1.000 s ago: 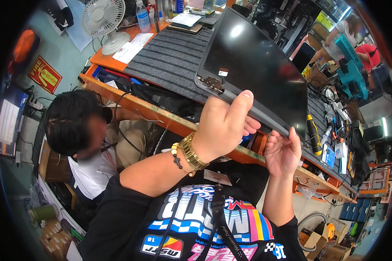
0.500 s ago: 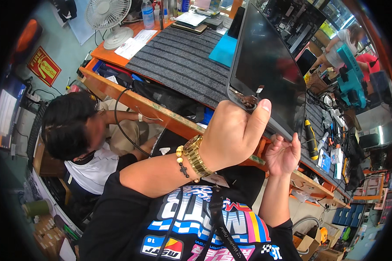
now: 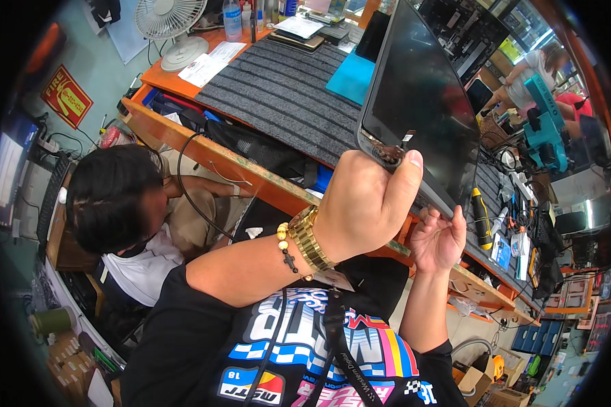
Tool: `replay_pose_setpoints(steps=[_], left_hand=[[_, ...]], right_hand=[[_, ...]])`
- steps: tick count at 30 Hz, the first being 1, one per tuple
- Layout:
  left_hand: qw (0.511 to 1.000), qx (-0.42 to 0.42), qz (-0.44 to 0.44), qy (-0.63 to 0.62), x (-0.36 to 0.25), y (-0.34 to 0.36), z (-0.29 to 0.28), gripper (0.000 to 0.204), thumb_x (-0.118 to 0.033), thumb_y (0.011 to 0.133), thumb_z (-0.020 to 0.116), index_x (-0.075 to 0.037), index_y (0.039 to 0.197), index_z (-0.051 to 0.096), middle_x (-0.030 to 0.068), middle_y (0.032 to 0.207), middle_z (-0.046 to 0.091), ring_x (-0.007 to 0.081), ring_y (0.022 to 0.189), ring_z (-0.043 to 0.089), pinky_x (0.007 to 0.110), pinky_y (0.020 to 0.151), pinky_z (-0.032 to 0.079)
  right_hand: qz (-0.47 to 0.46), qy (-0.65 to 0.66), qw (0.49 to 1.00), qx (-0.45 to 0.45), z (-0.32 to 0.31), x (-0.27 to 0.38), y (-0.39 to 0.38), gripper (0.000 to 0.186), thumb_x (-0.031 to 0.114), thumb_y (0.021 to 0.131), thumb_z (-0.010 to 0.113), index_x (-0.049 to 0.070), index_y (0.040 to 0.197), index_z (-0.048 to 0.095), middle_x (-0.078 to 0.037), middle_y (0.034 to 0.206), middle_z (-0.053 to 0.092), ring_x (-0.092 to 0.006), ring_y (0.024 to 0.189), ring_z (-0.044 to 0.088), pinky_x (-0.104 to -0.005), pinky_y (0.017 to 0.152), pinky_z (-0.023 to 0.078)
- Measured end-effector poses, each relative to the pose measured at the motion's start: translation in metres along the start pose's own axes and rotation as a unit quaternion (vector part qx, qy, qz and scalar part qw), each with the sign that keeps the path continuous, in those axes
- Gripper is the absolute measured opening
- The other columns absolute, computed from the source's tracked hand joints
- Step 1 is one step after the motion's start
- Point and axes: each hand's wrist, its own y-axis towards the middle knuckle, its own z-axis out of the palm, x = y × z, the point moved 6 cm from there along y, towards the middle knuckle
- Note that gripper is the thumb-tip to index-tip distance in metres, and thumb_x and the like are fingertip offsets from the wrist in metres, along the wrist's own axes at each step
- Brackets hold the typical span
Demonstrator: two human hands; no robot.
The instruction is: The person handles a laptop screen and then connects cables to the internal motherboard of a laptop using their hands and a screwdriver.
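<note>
A dark laptop screen panel stands tilted over the bench, its glossy face toward me. My left hand, with a gold watch at its wrist, grips the near left corner. Its thumb lies along the bezel beside an exposed, brownish damaged-looking hinge corner; the curled fingers are mostly hidden. A small white label shows on the panel just beyond that thumb. My right hand pinches the panel's near right corner between thumb and fingers. Behind the panel, an opened laptop body shows its dark inner parts.
A grey striped mat covers the bench, with a blue sheet on it. A yellow-black screwdriver and cables lie at right, near a teal clamp-like stand. A seated person is close on my left. An open drawer juts out below the bench.
The panel and both hands stay nearly in place, with only a slight shift. The seated person's head has moved slightly in the view.
</note>
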Motion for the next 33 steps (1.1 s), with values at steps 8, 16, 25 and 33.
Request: replay_pose_setpoints(steps=[8,16,25,33], left_hand=[[0.997,0.011,-0.063,-0.044,0.0,0.001,-0.002,0.04,-0.019,0.11,0.064,0.001,0.076,0.064,0.0132,0.058,0.061,0.0302,0.05,0.063,0.041,0.049,0.042],[0.998,0.053,-0.017,0.001,-0.012,0.009,-0.007,0.033,-0.022,0.107,0.068,-0.001,0.081,0.07,0.0122,0.062,0.068,0.029,0.054,0.068,0.039,0.051,0.048],[0.994,0.059,0.029,0.085,-0.011,0.013,-0.002,0.034,-0.031,0.104,0.074,-0.005,0.083,0.075,0.0105,0.065,0.072,0.0325,0.057,0.07,0.042,0.051,0.051],[0.993,0.062,0.026,0.1,-0.014,0.014,-0.002,0.038,-0.036,0.103,0.074,-0.006,0.08,0.076,0.0101,0.064,0.072,0.0323,0.057,0.07,0.041,0.051,0.053]], right_hand=[[0.004,-0.008,1.0,-0.017,0.002,-0.001,-0.001,0.043,0.035,0.114,0.055,-0.004,0.122,0.073,-0.02,0.103,0.075,-0.0279,0.091,0.073,-0.0339,0.079,0.068],[0.032,0.024,0.999,-0.001,0.002,-0.008,0.0,0.049,0.037,0.116,0.05,-0.007,0.129,0.066,-0.019,0.106,0.073,-0.0268,0.093,0.072,-0.0343,0.08,0.068],[0.083,0.087,0.993,0.013,0.004,-0.018,0.003,0.051,0.039,0.116,0.049,-0.005,0.127,0.07,-0.02,0.107,0.073,-0.0286,0.095,0.071,-0.0379,0.082,0.068],[0.1,0.112,0.989,0.006,0.004,-0.02,0.005,0.051,0.039,0.116,0.048,-0.007,0.129,0.068,-0.019,0.107,0.071,-0.0273,0.095,0.07,-0.0368,0.082,0.067]])
